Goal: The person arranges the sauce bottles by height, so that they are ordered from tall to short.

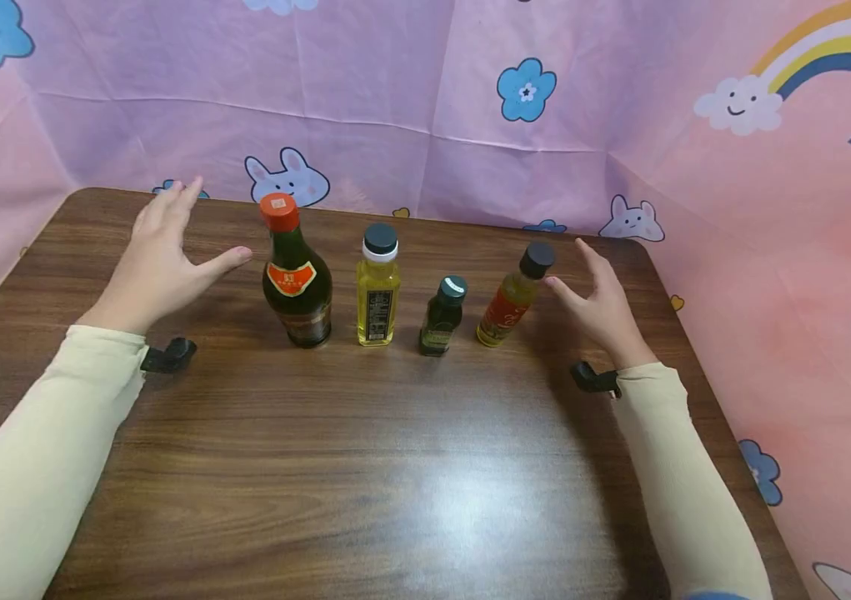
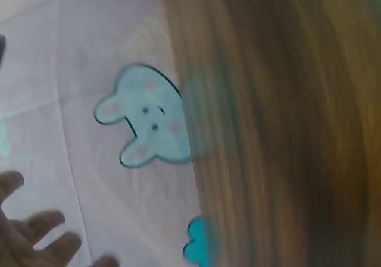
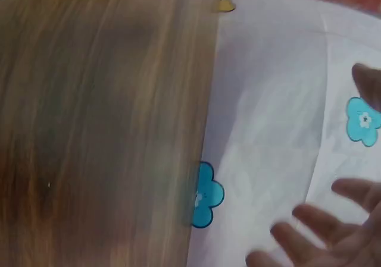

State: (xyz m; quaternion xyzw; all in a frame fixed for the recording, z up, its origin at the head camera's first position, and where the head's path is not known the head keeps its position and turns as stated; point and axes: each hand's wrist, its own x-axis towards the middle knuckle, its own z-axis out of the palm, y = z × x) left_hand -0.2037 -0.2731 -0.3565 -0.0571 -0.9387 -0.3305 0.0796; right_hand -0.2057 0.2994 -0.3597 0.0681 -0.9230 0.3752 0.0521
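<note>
A dark bottle with a red cap (image 1: 295, 283) stands closest to my left hand (image 1: 158, 262), whose thumb points at its neck with a gap between. Right of it comes a clear square bottle of yellow oil (image 1: 377, 292) under a dark cap, followed by a small dark green bottle (image 1: 441, 321). The last is a slim bottle with a red label (image 1: 504, 312) and black cap, appearing slanted in the head view. My right hand (image 1: 598, 308) is beside that cap, fingers spread; whether the thumb touches is unclear. Both wrist views show spread fingers holding nothing.
All the bottles stand on a brown wood-grain table (image 1: 365, 475), towards its back. A pink and purple cloth (image 1: 395, 100) with cartoon prints hangs behind and along the sides. Black wrist mounts (image 1: 170, 356) jut inward from both sleeves.
</note>
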